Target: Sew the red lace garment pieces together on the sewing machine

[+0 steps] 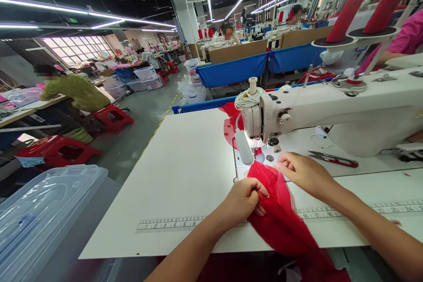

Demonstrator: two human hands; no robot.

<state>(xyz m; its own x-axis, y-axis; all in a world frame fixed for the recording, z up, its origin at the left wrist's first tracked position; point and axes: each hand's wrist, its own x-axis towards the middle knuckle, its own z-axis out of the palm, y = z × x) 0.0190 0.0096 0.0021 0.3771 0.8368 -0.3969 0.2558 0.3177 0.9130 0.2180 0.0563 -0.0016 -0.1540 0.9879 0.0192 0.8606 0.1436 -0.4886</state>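
A strip of red lace fabric (280, 216) runs from under the needle of a white sewing machine (330, 105) down over the table's near edge. My left hand (243, 200) is closed, pinching the fabric's left edge just in front of the needle plate. My right hand (306, 172) lies on the fabric's right side near the presser foot, fingers curled and pressed on the cloth. More red fabric (229, 125) shows behind the machine head.
The white sewing table (178, 176) has a printed ruler (172, 224) along its front. Thread snips (333, 158) lie right of the needle. Red thread cones (345, 17) stand on the machine. A clear plastic bin lid (42, 211) is at lower left. Other workers sit at tables on red stools.
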